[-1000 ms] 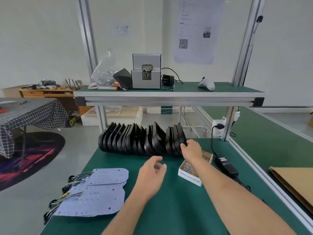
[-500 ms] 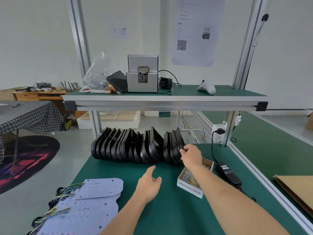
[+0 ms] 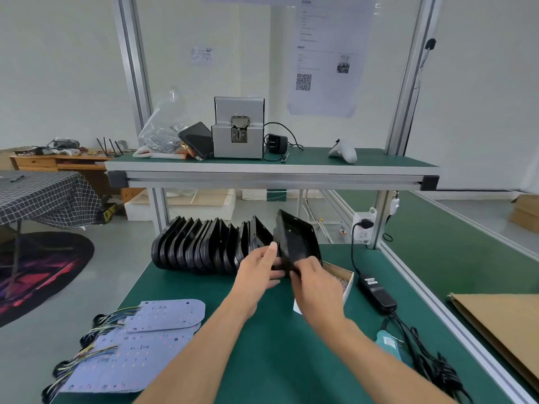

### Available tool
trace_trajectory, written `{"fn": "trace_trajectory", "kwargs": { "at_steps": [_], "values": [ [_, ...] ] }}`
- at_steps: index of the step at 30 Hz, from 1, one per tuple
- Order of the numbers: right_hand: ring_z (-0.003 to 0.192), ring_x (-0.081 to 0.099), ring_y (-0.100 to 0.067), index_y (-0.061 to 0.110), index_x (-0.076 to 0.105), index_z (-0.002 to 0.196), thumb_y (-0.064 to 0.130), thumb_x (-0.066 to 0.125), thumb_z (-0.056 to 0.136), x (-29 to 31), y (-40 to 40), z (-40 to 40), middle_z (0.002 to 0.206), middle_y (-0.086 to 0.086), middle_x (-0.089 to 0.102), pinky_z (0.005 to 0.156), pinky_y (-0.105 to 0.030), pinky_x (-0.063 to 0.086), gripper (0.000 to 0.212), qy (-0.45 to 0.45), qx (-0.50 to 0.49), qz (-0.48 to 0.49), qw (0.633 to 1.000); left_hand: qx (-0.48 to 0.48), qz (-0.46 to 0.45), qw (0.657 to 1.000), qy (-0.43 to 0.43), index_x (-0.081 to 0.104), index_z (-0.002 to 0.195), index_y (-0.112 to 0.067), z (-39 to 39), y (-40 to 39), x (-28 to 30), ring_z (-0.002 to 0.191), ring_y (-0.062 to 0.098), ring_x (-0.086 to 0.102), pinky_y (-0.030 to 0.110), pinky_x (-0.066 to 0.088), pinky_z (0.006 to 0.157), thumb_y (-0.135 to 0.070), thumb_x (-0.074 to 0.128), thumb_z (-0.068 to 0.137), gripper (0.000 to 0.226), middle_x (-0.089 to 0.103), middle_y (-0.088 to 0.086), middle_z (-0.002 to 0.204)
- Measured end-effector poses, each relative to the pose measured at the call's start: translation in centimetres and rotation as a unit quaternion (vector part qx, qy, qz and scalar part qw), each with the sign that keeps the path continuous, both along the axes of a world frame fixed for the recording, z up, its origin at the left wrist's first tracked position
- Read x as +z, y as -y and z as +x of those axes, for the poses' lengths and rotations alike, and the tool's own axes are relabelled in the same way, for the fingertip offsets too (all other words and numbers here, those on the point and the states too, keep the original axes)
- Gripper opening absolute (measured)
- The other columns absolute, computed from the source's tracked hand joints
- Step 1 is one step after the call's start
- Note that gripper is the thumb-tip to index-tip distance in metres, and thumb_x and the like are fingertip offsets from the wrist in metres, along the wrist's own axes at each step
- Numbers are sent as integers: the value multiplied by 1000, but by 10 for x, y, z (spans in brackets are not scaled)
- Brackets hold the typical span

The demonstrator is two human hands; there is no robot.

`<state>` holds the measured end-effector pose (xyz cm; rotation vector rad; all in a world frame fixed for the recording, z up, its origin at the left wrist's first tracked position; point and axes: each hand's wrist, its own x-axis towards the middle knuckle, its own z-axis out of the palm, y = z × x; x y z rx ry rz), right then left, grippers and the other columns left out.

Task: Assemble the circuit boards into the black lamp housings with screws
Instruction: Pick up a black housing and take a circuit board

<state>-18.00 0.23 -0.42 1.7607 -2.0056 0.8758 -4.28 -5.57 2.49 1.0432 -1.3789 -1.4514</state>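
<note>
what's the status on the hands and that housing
Right hand grips one black housing, lifted off the row. Left hand touching its left edge. Boards untouched, near left. Nothing blocking.

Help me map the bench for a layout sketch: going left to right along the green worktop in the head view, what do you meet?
Circuit boards → row of black housings → left hand → right hand → power adapter → cardboard sheet.
</note>
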Motion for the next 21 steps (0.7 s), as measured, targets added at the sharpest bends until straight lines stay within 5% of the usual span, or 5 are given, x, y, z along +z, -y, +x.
{"fn": "trace_trajectory", "kwargs": {
  "at_steps": [6, 12, 15, 18, 21],
  "values": [
    [50, 55, -17, 19, 67, 73, 15, 98, 50, -27, -87, 55, 70, 2, 55, 43, -30, 40, 39, -137, 77, -19, 987, 26, -16, 994, 101, 61, 90, -2, 34, -48, -38, 72, 19, 48, 36, 42, 69, -28, 66, 99, 27, 57, 7, 77],
    [41, 48, -15, 24, 67, 59, 35, 67, 73, -61, -144, 85, 62, 4, 55, 36, -22, 37, 18, -129, 151, -25, 980, -3, 59, 991, 122, 58, 81, -14, 84, -111, -99, 68, 14, 48, 29, 45, 66, -36, 66, 98, 29, 52, -2, 72],
    [38, 45, -15, 24, 61, 53, 34, 79, 58, -67, -152, 91, 58, 3, 52, 36, -23, 37, 22, -138, 155, -15, 978, 14, 77, 988, 131, 53, 77, -19, 95, -127, -106, 65, 15, 45, 28, 44, 62, -37, 66, 97, 31, 48, -3, 69],
    [38, 46, -17, 23, 60, 52, 36, 85, 51, -71, -150, 91, 56, 3, 48, 59, -35, 38, 29, -157, 162, -18, 974, 34, 17, 975, 218, 46, 71, -25, 104, -134, -96, 56, 13, 45, 28, 46, 59, -52, 65, 93, 39, 43, -14, 55],
    [40, 51, -14, 26, 65, 58, 44, 76, 67, -77, -146, 90, 62, 6, 53, 79, -39, 35, 23, -132, 167, -33, 977, 103, -105, 906, 397, 66, 111, -24, 119, -130, -84, 76, 14, 66, 31, 54, 74, -62, 55, 95, 43, 66, -7, 78]
  ]
}}
